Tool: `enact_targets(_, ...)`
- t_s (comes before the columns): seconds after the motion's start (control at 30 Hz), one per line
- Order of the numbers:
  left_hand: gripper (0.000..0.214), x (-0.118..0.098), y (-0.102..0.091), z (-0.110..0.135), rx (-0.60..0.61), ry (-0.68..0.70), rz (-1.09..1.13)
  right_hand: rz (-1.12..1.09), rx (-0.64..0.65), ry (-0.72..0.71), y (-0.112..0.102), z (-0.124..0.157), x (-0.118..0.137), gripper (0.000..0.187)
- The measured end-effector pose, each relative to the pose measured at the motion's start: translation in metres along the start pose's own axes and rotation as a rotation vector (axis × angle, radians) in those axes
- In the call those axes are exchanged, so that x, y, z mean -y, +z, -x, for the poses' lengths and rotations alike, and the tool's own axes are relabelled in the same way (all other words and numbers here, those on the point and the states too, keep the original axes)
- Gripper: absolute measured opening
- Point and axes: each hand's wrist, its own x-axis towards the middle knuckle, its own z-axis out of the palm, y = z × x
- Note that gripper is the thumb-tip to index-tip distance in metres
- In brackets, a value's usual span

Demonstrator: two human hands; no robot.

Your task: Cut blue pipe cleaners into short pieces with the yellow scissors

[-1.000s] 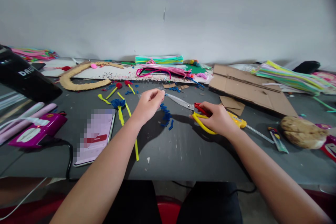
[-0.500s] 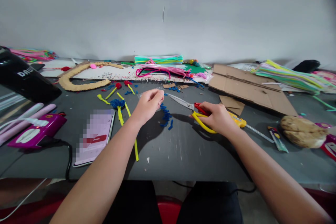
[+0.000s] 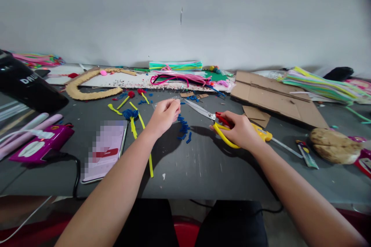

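My left hand [image 3: 165, 115] is closed in a pinch over the middle of the table. A short blue pipe cleaner end [image 3: 182, 103] shows at its fingertips; the rest is hidden by the fingers. My right hand [image 3: 239, 129] grips scissors [image 3: 203, 110] with red and yellow handles. Their blades point left, slightly parted, with the tips close to the left fingertips. Below them on the table lie several cut blue pipe cleaner pieces [image 3: 184, 127]. Left of my left hand are yellow stems, one topped with a blue fluffy tuft [image 3: 130, 114].
A phone [image 3: 106, 152] and a purple glue gun [image 3: 43, 144] lie left, near a black tumbler [image 3: 29, 81]. Cardboard [image 3: 278, 96], a yellow-handled screwdriver [image 3: 262, 133] and a brown lumpy object [image 3: 333, 146] are at right. Pipe cleaner bundles [image 3: 175, 65] line the wall.
The scissors' blades have shifted very slightly to the right with my right hand. My left hand stays almost in place, still pinching.
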Motion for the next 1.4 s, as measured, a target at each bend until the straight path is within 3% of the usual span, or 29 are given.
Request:
enact_targets(0.77,0.044,0.0012,-0.0002,-0.0005,0.026,-0.035,0.023,0.040,0.027,-0.017,-0.0005,-0.0020,-0.0044,0.022)
enact_targets(1.4,0.042,0.0021,-0.0009,-0.0010,0.033,-0.044,0.095,0.071,0.042,-0.035,-0.0028,-0.0032,-0.0046,0.024)
